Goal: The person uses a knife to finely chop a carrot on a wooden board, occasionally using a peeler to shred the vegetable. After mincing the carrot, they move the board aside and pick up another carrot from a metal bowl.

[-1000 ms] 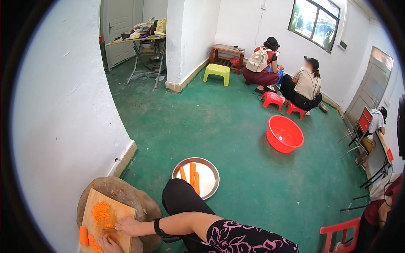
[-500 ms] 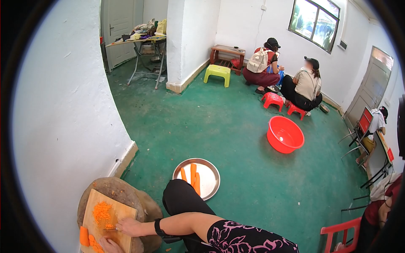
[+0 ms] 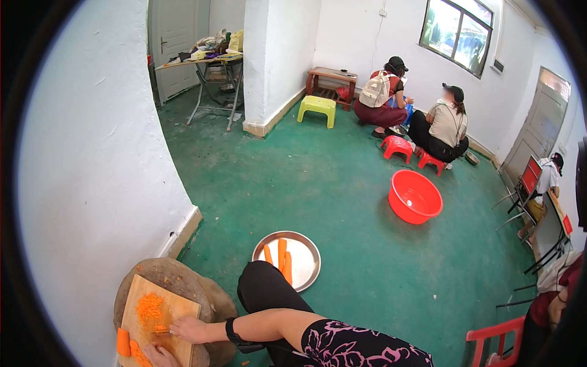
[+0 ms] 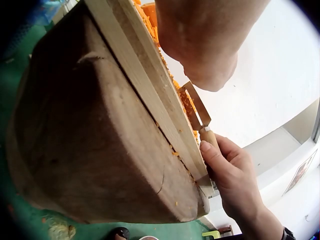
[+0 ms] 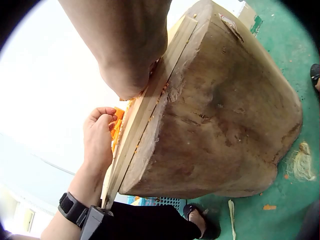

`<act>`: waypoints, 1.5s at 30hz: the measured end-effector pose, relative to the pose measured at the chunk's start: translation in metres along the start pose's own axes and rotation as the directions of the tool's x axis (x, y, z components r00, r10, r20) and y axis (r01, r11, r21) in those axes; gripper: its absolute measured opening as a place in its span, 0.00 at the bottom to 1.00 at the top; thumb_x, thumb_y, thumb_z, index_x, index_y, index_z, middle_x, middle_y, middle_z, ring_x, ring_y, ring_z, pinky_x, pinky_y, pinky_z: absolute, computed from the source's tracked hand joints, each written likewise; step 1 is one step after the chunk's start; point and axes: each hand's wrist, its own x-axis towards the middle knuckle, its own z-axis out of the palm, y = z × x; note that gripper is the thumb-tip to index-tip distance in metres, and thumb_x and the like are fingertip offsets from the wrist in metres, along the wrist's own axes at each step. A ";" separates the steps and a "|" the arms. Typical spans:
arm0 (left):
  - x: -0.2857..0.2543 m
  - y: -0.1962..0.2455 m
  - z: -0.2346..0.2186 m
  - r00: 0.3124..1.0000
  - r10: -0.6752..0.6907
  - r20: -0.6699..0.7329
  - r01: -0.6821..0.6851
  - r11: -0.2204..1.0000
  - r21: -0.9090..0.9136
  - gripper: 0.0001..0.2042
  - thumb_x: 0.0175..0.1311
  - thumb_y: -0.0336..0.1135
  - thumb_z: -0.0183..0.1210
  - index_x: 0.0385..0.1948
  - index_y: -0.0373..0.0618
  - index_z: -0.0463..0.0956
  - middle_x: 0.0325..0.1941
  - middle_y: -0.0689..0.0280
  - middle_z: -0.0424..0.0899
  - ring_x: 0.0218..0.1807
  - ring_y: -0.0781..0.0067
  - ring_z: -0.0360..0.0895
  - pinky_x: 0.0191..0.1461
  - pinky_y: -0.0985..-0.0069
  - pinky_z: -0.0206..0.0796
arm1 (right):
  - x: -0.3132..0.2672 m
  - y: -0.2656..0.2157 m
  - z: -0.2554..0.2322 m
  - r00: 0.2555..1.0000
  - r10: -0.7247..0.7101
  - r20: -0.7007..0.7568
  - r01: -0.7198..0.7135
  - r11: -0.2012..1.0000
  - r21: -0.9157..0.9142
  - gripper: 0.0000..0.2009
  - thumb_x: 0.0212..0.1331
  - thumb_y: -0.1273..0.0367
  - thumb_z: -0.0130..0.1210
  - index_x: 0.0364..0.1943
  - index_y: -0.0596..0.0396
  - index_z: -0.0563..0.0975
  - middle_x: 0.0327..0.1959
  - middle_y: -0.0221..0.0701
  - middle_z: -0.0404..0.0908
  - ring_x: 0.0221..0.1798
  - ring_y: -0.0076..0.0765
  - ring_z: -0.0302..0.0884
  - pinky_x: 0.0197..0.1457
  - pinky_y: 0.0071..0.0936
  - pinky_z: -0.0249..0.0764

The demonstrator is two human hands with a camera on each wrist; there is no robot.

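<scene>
A wooden board [image 3: 177,301] lies on a stump-like block [image 5: 225,115], with shredded carrot [image 3: 148,307] on it. My right hand [image 3: 191,330] [image 4: 232,172] grips the wooden handle of a knife [image 4: 201,111], its slotted blade over carrot bits at the board. Beside it, my left hand [image 3: 161,356] [image 5: 97,137] has curled fingers against orange carrot pieces [image 5: 118,121]; the near wrist hides part of the contact. Carrot slices [image 3: 138,353] and a thick carrot piece [image 3: 123,342] lie at the board's left edge.
Beyond my knee, a round metal tray [image 3: 310,272] holds several carrots [image 3: 282,249]. A red basin [image 3: 416,197], a yellow-green stool [image 3: 317,107] and two red stools stand on the green floor. Two people crouch or sit near the back wall. A white wall borders the left.
The head view has shifted slightly. Both hands stay at nearly the same places on the board, with no clear change in their hold.
</scene>
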 end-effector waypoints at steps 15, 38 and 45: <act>0.003 -0.025 0.017 0.998 0.064 0.004 -0.064 0.998 -0.023 0.15 0.59 0.33 0.50 0.42 0.32 0.77 0.45 0.42 0.78 0.49 0.40 0.71 0.58 0.56 0.61 | 0.000 0.001 0.001 1.000 -0.018 -0.008 0.018 1.000 0.001 0.16 0.47 0.66 0.59 0.38 0.58 0.70 0.35 0.40 0.74 0.40 0.47 0.75 0.41 0.40 0.71; 0.000 -0.009 -0.001 1.000 0.029 -0.003 -0.029 0.993 -0.112 0.15 0.62 0.34 0.50 0.41 0.31 0.76 0.45 0.42 0.77 0.50 0.39 0.70 0.58 0.55 0.60 | -0.002 -0.003 -0.003 0.996 -0.021 -0.087 0.023 0.999 0.027 0.11 0.48 0.67 0.57 0.34 0.56 0.71 0.33 0.39 0.75 0.38 0.47 0.75 0.40 0.40 0.71; -0.003 0.010 -0.005 0.992 0.072 -0.108 -0.083 0.991 -0.104 0.16 0.66 0.37 0.48 0.40 0.30 0.76 0.46 0.42 0.77 0.51 0.39 0.69 0.57 0.54 0.60 | -0.001 -0.001 0.000 0.996 -0.021 -0.085 0.024 0.999 0.030 0.12 0.47 0.67 0.58 0.34 0.57 0.71 0.33 0.39 0.75 0.38 0.47 0.75 0.40 0.40 0.71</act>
